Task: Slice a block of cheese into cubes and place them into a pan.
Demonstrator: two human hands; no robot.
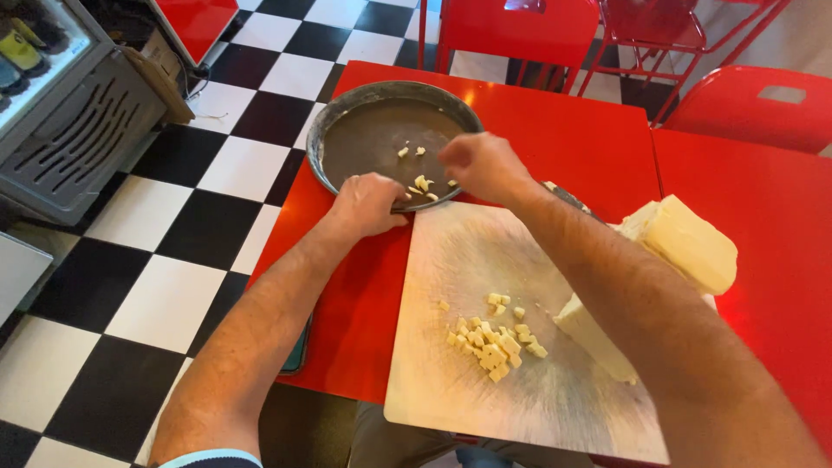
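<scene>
Across the middle and right of the frame I have the red table (pixel 563 130), and on it, lower centre, the pale cutting board (pixel 485 260). Upper centre sits the round dark pan (pixel 364 139), a rigid metal dish I judge easy to steady by its rim. At right rest two blocks of pale cheese (pixel 689 243); they look dense and a little greasy, best taken around their flat sides. My left hand (pixel 368 204) is curled over the pan's near rim, pressing on it. My right hand (pixel 481 165) hovers over the pan with fingertips bunched, though I cannot tell whether anything is pinched. The small cheese cubes (pixel 494 342) heaped on the board, and the few cheese bits (pixel 420 182) in the pan, seem soft and crumbly, so a light pinch suits them.
</scene>
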